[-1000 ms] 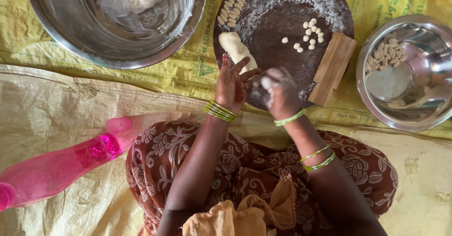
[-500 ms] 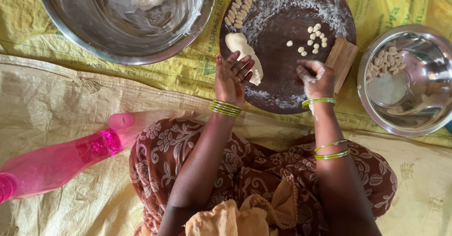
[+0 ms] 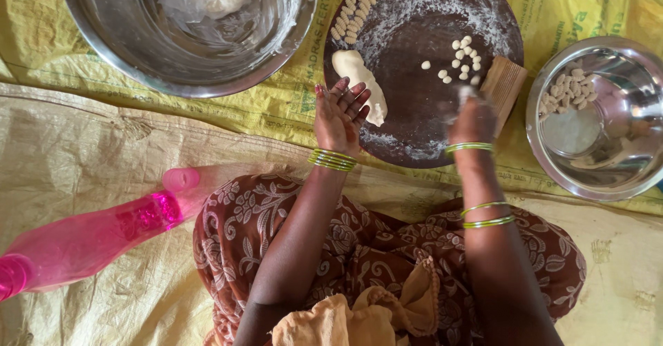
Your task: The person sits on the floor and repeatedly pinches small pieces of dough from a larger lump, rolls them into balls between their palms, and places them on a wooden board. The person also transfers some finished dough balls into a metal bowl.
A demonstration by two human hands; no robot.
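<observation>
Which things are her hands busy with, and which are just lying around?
In use: left hand, right hand, dough lump, small dough pieces, dark round board, wooden comb.
Lying about: pink bottle, big steel bowl, small steel bowl.

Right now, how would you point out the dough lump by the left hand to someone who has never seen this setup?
Find the dark round floured board between the two steel bowls. At its left side, just beyond the fingertips of the left hand, lies the dough lump. It is one long, smooth, pale piece, much bigger than the small pellets scattered near the right hand.
</observation>
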